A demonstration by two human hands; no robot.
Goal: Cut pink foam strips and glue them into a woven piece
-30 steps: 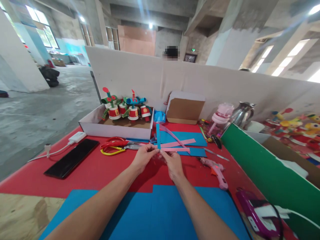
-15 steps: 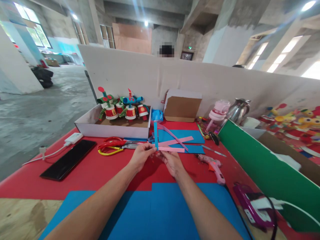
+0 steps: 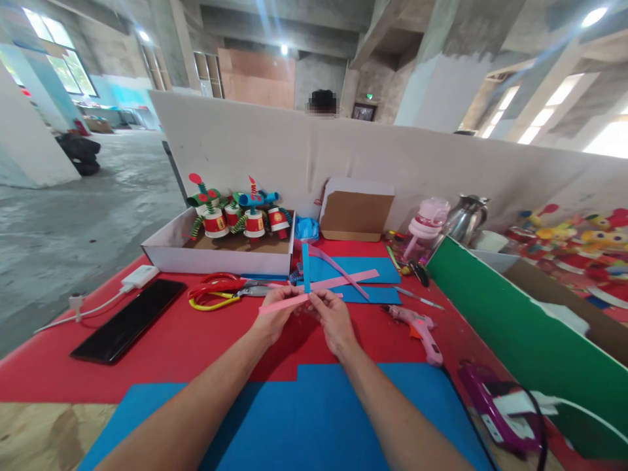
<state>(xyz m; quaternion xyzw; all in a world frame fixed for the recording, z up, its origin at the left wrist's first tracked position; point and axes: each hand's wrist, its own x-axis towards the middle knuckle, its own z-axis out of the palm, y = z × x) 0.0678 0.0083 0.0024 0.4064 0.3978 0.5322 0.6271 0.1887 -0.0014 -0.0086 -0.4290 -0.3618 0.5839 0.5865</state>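
The thin paper strips being worked lie between the two hands, near the middle of the frame. A narrow blue strip (image 3: 307, 268) points up from the fingertips, and a pink strip (image 3: 284, 303) slants from the meeting point toward the lower left, passing across the fingers of the left hand (image 3: 275, 322). Just beyond, a straight pink strip (image 3: 360, 277) and a curved pink strip (image 3: 338, 265) cross above a blue sheet (image 3: 385, 267); whether either is joined to the held pieces cannot be told.

At the upper left of the bench (image 3: 210, 356), a shallow white box (image 3: 216, 260) holds several figures made from red-and-white cups (image 3: 254, 224), with coiled paper limbs and green or blue tube heads. Near the upper centre, a white-and-brown cardboard box (image 3: 358, 212) leans against the pale partition (image 3: 245, 140). At the right edge, a green-sided box (image 3: 500, 327) has a crumpled white item (image 3: 564, 317) in it.

Both hands are nearly closed, their fingertips almost meeting. The left pinches the strips near their crossing, the pink one lying over its fingers; the right hand (image 3: 337, 322) grips the same crossing with thumb and fingers, its lower fingers curled and partly hidden. Red-and-yellow-handled scissors (image 3: 216, 286) lie left of them, and a pink glue gun (image 3: 419, 329) to the right.
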